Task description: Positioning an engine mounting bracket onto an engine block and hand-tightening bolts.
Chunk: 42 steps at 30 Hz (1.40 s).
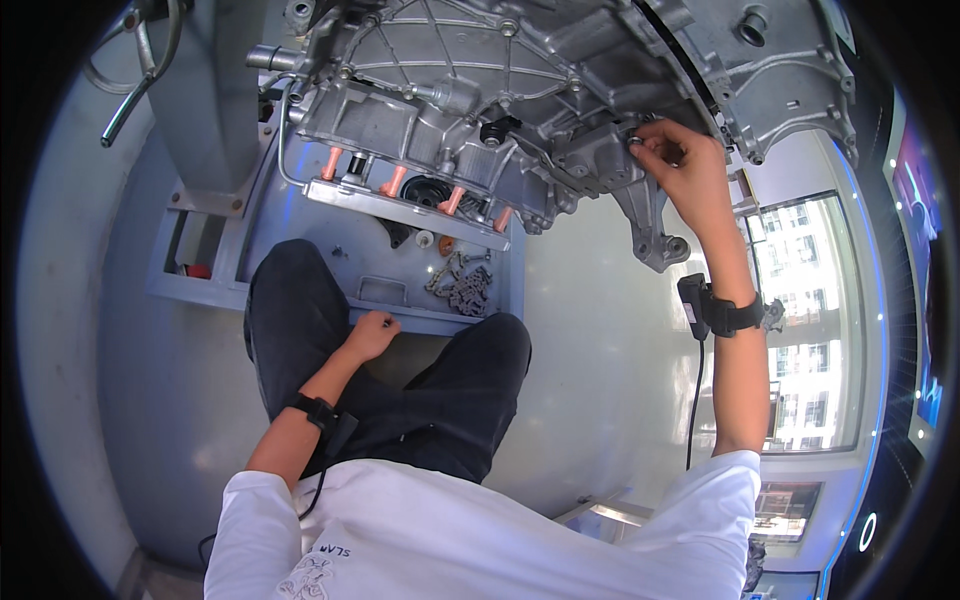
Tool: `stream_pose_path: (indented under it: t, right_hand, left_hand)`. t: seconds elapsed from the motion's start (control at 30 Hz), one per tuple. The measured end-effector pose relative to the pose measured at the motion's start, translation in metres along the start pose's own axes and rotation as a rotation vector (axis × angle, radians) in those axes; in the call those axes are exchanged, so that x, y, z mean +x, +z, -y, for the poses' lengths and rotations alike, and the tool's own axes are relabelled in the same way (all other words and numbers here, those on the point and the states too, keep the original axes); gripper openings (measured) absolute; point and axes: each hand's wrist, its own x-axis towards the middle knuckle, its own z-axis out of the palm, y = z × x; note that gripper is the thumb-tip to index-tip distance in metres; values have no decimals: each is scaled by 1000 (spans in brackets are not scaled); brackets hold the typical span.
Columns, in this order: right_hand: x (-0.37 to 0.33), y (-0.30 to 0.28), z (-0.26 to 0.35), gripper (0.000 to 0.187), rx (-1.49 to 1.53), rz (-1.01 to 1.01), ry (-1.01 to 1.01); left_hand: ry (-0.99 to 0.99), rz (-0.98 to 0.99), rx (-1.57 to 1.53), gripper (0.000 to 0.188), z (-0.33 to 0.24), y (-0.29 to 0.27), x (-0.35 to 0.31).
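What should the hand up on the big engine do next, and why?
Perhaps the right hand should gently twist the small round piece, because finger and thumb already pinch it against the grey bracket on the engine. I can't see whether it's threaded.

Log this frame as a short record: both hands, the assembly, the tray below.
Left hand: between the knees, closed on a small dark piece, kind unclear
Right hand: thumb and finger pinching a bolt-like part at the metal bracket
Assembly: grey engine casing, silver rail with pink connectors
Tray: holds a metal chain
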Motion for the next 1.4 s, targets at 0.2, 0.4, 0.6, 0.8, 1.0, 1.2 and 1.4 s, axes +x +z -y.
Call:
stream_pose_path:
  t: [0.2, 0.4, 0.6, 0.8, 1.0, 1.2, 1.4]
  right_hand:
    - [-1, 5, 6, 11, -59, 12, -189]
    - [-9, 9, 6, 9, -126, -69, -138]
    - [-6, 9, 10, 13, -265, -72, -102]
    - [-10, 17, 7, 22, -475, -110, -54]
    - [-9, 15, 16, 27, -361, -47, 37]
    - [-9, 17, 9, 29, -527, -101, 90]
    - [-12, 17, 8, 31, -486, -72, -11]
  left_hand:
    - [1, 0, 10, 28, 4, 1, 0]
    - [145, -76, 82, 26, 11, 7, 3]
    - [97, -63, 74, 27, 7, 5, 1]
    - [105, -47, 64, 27, 8, 5, 3]
    - [93, -58, 62, 26, 9, 4, 2]
    - [102, -41, 47, 26, 7, 2, 2]
    - [92, -19, -5, 24, 13, 8, 6]
